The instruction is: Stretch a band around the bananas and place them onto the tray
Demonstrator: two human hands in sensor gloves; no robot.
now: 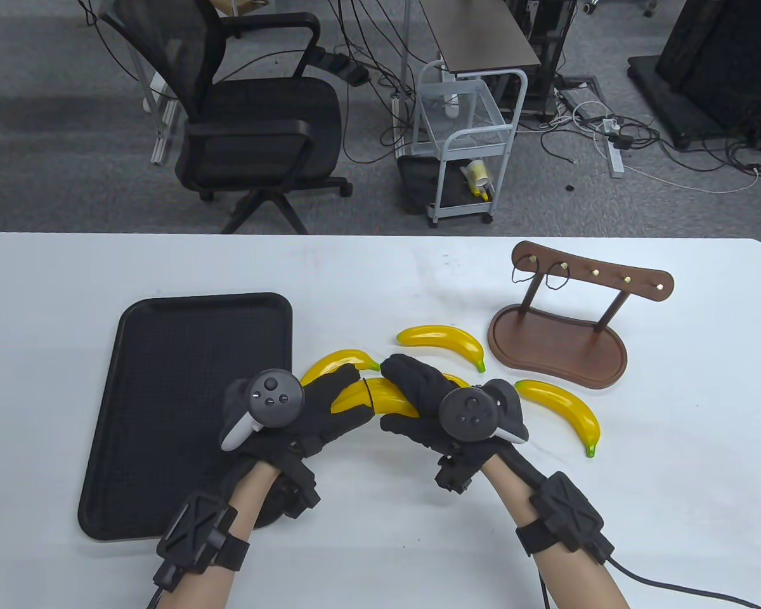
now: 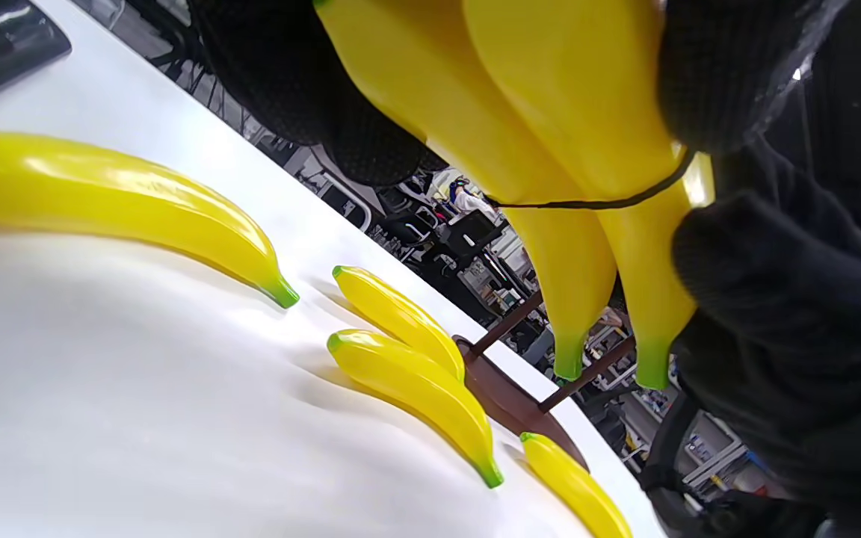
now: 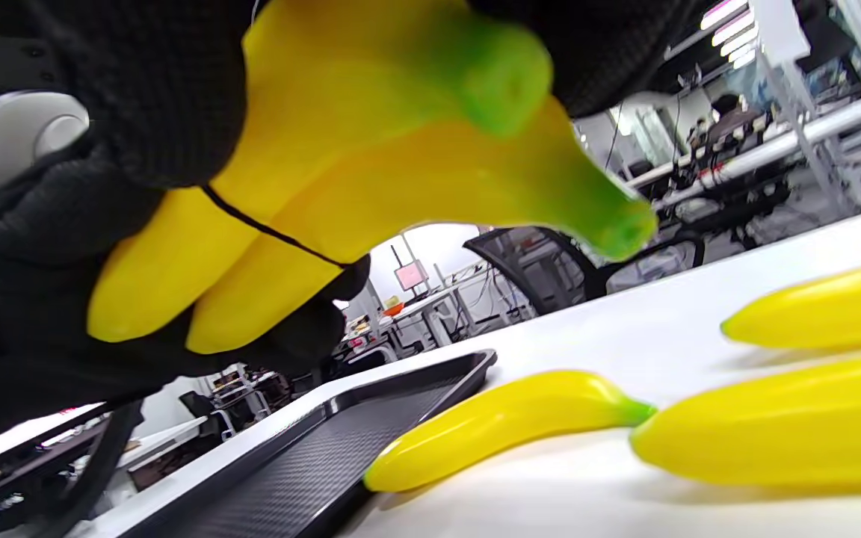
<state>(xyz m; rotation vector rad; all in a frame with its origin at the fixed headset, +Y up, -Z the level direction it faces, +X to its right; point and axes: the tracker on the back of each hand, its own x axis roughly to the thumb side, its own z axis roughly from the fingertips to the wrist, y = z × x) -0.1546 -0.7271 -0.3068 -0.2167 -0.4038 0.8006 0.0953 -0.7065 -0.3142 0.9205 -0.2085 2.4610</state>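
Observation:
Two yellow bananas (image 1: 380, 398) are held side by side just above the table, right of the black tray (image 1: 165, 330). A thin black band (image 1: 369, 396) runs round both of them; it shows plainly in the left wrist view (image 2: 587, 203) and in the right wrist view (image 3: 273, 232). My left hand (image 1: 323, 399) grips the pair's left end. My right hand (image 1: 415, 387) grips the right part, its fingers curled over the top. The held pair (image 2: 550, 112) fills the top of the left wrist view, green tips down.
Loose bananas lie on the table: one by the tray (image 1: 339, 363), one further back (image 1: 444, 339), one at the right (image 1: 561, 412), one mostly hidden behind my right hand (image 1: 458, 380). A brown wooden stand (image 1: 558, 342) with spare bands (image 1: 520, 274) on its hooks stands at the back right.

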